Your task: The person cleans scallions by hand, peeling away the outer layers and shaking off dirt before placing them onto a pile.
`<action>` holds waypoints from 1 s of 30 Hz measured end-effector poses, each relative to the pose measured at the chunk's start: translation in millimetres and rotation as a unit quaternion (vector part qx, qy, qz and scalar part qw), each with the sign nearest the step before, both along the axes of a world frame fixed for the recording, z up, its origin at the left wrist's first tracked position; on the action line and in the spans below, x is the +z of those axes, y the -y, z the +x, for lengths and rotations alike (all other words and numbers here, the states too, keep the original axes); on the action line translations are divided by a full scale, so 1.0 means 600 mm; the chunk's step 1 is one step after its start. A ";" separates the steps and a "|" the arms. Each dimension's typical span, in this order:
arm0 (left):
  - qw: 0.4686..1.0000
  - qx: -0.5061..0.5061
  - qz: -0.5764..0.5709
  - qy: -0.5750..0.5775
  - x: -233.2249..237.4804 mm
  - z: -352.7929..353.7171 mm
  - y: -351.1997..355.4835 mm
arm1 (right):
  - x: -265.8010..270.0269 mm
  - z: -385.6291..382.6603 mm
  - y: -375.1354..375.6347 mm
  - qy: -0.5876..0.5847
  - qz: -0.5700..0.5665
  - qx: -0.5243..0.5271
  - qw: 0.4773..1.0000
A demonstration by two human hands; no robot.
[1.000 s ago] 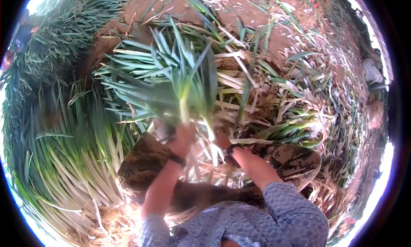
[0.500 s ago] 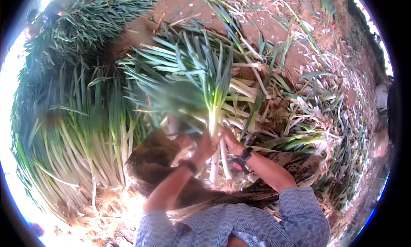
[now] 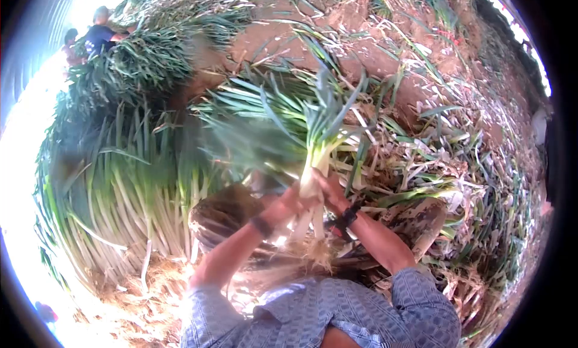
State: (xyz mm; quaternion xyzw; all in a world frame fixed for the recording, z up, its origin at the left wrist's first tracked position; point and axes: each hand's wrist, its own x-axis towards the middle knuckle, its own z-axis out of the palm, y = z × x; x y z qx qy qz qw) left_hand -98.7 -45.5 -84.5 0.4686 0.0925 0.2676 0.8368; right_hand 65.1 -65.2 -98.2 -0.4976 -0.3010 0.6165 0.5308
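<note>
Upright in front of my body stands a bunch of long green onions point(image 3: 314, 161), leaves fanning out at the top and stringy roots hanging below. My left hand point(image 3: 296, 198) is wrapped round the white stalks from the left. On the other side my right hand point(image 3: 330, 190) closes on the same stalks, slightly higher. Fingers partly hide the stalks where the hands meet. Behind the bunch, more green onions point(image 3: 265, 107) lie in a heap with their leaves pointing left.
To the left stands a dense row of green onions point(image 3: 129, 197), roots down. Another pile of onion leaves point(image 3: 132, 59) lies farther back, with a person in dark clothing point(image 3: 99, 34) beside it. Stripped leaves and scraps point(image 3: 439, 167) cover the soil at right.
The view has tilted up and shifted, bringing people in at the upper left. Below my hands, the stalk ends, earlier spread apart, now sit closer together. Both hands keep hold of the bunch.
</note>
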 end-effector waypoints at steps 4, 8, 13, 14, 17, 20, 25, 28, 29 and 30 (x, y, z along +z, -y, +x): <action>0.988 0.002 -0.018 -0.153 -0.079 -0.013 0.032 | -0.042 0.006 0.028 0.086 0.099 0.041 0.990; 0.966 0.040 0.012 -0.254 0.051 0.044 0.011 | -0.031 0.027 0.015 -0.191 -0.038 0.028 0.981; 0.941 0.011 0.110 -0.319 0.074 0.022 0.013 | 0.039 0.010 0.025 -0.088 0.001 0.017 0.996; 0.943 0.022 0.090 -0.320 0.090 0.006 0.023 | 0.043 0.002 0.028 -0.062 0.016 0.012 0.998; 0.947 0.065 0.087 -0.301 0.091 -0.050 0.075 | 0.053 -0.024 0.036 -0.111 0.063 0.019 0.992; 0.924 0.097 0.153 -0.336 0.145 -0.080 0.083 | 0.114 -0.046 0.025 -0.220 0.054 0.036 0.973; 0.946 0.155 0.257 -0.124 0.173 -0.177 0.068 | 0.198 -0.115 -0.042 -0.260 0.088 0.015 0.962; 0.920 0.247 0.306 0.004 0.195 -0.256 0.030 | 0.277 -0.186 -0.079 -0.227 0.168 0.068 0.957; 0.850 0.336 0.404 -0.032 0.198 -0.279 0.014 | 0.313 -0.211 -0.094 -0.228 0.193 0.109 0.948; 0.810 0.374 0.433 -0.129 0.249 -0.312 0.006 | 0.338 -0.236 -0.114 -0.230 0.216 0.148 0.937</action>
